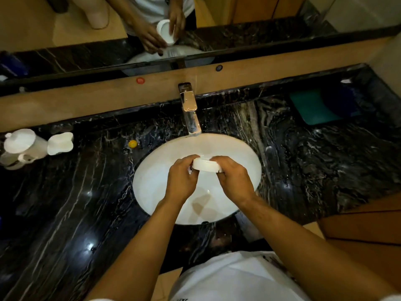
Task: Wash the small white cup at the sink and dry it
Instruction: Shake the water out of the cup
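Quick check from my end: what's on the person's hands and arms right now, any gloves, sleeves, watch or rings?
Nothing that shows. The left hand and right hand are bare, with no gloves, and no watch or bracelet shows at either wrist. Both forearms are uncovered to the picture's bottom edge; white fabric at the corners may be short sleeves. Rings cannot be ruled out, since the fingers are partly hidden.

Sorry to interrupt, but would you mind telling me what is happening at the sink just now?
A person is holding the cup in both hands over the sink, just in front of the tap. The left hand grips one side and the right hand the other. The cup looks tilted on its side. Whether water is running cannot be told. A teal cloth lies on the counter to the right, untouched.
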The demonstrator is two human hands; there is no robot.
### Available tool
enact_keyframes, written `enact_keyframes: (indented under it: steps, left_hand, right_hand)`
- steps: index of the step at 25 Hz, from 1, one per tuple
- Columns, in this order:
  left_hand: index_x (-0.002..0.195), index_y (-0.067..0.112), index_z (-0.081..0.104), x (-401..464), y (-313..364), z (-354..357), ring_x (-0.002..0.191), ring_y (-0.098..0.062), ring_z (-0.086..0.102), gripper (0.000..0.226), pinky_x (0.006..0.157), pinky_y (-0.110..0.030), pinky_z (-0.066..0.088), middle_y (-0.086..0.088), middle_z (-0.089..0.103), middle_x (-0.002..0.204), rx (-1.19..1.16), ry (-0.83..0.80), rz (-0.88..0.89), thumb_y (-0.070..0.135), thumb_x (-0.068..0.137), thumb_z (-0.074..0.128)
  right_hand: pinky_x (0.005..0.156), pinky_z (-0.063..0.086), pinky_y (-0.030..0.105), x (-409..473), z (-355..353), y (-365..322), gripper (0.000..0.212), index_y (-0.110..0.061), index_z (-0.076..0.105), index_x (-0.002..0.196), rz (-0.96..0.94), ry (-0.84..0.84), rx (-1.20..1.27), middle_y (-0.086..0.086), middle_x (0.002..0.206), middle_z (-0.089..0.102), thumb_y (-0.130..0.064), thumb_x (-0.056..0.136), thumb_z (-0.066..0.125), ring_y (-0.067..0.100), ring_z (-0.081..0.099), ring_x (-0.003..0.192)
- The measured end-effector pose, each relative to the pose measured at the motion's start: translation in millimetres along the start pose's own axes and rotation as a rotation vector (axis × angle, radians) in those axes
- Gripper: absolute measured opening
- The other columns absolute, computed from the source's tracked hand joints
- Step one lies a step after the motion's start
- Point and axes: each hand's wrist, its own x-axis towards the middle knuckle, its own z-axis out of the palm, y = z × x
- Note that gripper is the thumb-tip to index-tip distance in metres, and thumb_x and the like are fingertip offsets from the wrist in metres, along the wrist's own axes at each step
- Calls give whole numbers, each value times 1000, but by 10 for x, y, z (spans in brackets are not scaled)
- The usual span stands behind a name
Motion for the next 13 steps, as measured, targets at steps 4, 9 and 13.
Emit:
enact_keyframes:
  steps: [4,9,13]
  left_hand:
    - [122,17,71,24,54,32,101,-22,65,37,78,-30,52,-5,75,117,12,40,79,4,88,69]
    - [118,17,72,86,255,116,95,-14,65,33,73,-12,48,-3,76,109,-21,115,8,4,89,65]
    - [113,21,71,348,590,412,84,-6,66,20,62,-8,49,8,73,95,-264,29,-195,17,98,58]
  right_hand:
    - [94,58,45,-16,-160,91,38,-3,72,118,-158,46,-35,15,119,74,7,81,73,34,70,106]
    - [87,60,40,180,-275,209,38,-7,72,117,-170,12,-5,11,113,75,4,81,73,30,72,99]
    - [57,60,35,372,-523,469,14,-27,62,105,346,-86,479,7,89,75,-18,95,66,21,73,61]
